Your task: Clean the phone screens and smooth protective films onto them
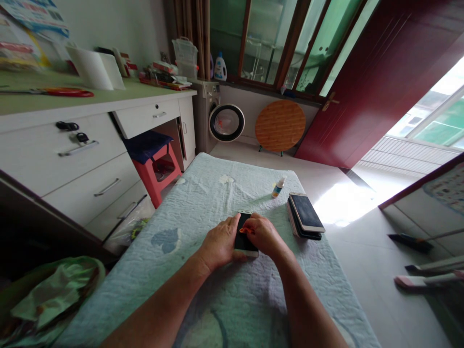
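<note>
A smartphone (pixel 247 247) with a dark screen and pale edges lies face up on the quilted cloth (pixel 203 193). My left hand (pixel 222 241) grips the phone along its left side. Closed around a small orange cloth (pixel 246 230), my right hand (pixel 264 233) presses it against the phone's screen. To the right of my hands is a stack of phones, the top one a gold-edged smartphone (pixel 307 212). A small spray bottle (pixel 278 187) stands upright beyond my right hand, behind that stack.
White drawers (pixel 81 159) and a red stool (pixel 159 176) stand on the left. A waste bin (pixel 92 270) is at the lower left. Ahead are an open washing machine door (pixel 226 123) and a round folded table (pixel 281 125). Brooms (pixel 411 241) lie right, near the red door (pixel 348 92).
</note>
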### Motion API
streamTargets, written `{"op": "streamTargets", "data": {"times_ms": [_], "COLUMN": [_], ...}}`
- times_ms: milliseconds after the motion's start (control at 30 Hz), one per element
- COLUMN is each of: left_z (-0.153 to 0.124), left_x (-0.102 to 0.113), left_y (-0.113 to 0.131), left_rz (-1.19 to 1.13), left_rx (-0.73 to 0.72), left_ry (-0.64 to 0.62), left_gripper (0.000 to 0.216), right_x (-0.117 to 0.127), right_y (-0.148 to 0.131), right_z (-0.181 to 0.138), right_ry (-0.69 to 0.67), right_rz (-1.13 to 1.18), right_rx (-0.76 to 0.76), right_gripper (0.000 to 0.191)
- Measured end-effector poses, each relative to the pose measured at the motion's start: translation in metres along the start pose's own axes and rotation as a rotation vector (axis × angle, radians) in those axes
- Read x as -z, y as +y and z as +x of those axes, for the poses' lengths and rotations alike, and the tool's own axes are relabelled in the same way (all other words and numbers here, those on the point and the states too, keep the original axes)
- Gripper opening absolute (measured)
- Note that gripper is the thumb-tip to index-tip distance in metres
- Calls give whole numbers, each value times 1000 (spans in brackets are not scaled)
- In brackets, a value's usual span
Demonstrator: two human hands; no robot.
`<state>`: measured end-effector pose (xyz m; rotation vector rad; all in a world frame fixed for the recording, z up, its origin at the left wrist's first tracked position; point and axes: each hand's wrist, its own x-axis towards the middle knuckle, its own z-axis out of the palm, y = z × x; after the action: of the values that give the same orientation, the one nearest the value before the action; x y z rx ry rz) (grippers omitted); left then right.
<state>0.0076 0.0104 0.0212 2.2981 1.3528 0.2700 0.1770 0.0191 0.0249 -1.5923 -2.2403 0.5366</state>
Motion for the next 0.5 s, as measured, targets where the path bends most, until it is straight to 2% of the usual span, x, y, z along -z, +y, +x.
{"op": "streamTargets", "data": {"times_ms": [100, 167, 367, 500], "left_z": [0, 1, 2, 2], "left_x": [2, 3, -4, -5], "left_y": [1, 1, -5, -6], "left_rz": [-24, -11, 41, 43], "left_rx": [12, 18, 26, 54], "left_ry": [-7, -4, 52, 80], "left_gripper": [111, 111, 101, 97], "right_x": [2, 0, -19, -25], "right_y": [-1, 1, 6, 5], "right_z": [-5, -4, 13, 20], "right_ry": [-46, -26, 239, 291], "right_rz": [31, 46, 18, -16], "right_rx": [39, 39, -113, -162], "right_gripper": [11, 11, 6, 11]}}
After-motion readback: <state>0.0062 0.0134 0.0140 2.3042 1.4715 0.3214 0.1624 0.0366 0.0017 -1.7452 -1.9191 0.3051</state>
